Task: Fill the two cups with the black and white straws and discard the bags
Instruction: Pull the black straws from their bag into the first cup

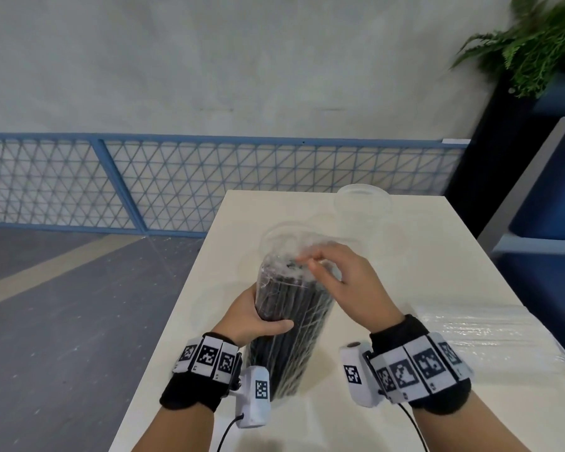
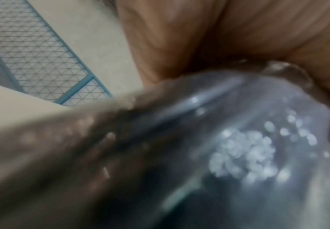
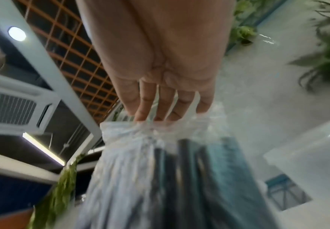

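Note:
A clear plastic bag of black straws (image 1: pixel 291 318) stands tilted on the white table (image 1: pixel 405 262). My left hand (image 1: pixel 258 316) grips its middle, thumb across the front. My right hand (image 1: pixel 327 272) pinches the crumpled plastic at the bag's top. The right wrist view shows my fingers (image 3: pixel 160 108) holding the gathered bag top (image 3: pixel 156 131) above the black straws (image 3: pixel 179 178). The left wrist view is a blurred close-up of the bag (image 2: pixel 199 147) against my palm (image 2: pixel 199 38). Two clear cups stand behind: one (image 1: pixel 274 236) right behind the bag, another (image 1: pixel 362 207) farther back.
A second clear bag, apparently of white straws (image 1: pixel 470 327), lies at the table's right edge. A blue mesh fence (image 1: pixel 144 181) runs along the wall. A potted fern (image 1: pixel 542 40) and blue shelving (image 1: pixel 548 223) stand at the right. Grey floor lies left of the table.

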### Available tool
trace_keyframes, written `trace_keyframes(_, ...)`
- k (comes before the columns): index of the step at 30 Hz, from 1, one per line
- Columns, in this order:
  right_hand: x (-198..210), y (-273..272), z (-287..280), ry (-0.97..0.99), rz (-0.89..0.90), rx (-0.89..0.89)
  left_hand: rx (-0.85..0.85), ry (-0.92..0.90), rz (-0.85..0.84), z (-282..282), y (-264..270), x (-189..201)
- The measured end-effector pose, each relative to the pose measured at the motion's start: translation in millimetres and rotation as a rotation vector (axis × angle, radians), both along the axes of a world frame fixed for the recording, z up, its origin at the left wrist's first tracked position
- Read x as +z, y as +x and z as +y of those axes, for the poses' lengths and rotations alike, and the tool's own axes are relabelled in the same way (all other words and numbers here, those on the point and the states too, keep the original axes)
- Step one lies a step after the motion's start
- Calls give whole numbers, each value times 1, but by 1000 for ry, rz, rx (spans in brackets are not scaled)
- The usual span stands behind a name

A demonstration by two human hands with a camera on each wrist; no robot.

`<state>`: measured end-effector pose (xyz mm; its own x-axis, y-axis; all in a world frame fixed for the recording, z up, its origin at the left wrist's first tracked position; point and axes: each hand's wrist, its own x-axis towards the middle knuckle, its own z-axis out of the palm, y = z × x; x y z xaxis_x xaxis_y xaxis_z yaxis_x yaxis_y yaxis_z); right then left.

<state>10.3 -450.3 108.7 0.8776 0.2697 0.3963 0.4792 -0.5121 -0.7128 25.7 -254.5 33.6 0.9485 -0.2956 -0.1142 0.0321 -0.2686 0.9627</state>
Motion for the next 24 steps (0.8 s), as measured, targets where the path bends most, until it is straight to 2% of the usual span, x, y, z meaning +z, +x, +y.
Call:
trace_keyframes(3, 11, 8, 3, -9, -1, 87, -48, 50, -22, 5, -1, 6)
trace_keyframes(8, 12, 18, 8, 20, 61, 32, -63, 143, -81, 23, -3, 18)
trace_keyframes(10, 14, 18, 10, 19, 113, 79, -48, 149, -110, 32, -2, 22)
trace_keyframes(13, 17, 17, 16, -210, 142, 195, -14, 140, -132, 41, -2, 22)
trace_keyframes(15, 16, 18, 22, -278, 133, 211, 3, 124, -139, 41, -2, 21)
trace_keyframes(20, -5, 22, 40, -99, 87, 100, 42, 56, -138, 37, 0, 15)
trace_keyframes(24, -23, 26, 49, -37, 44, 19, 26, 133, -176, 33, 1, 13)
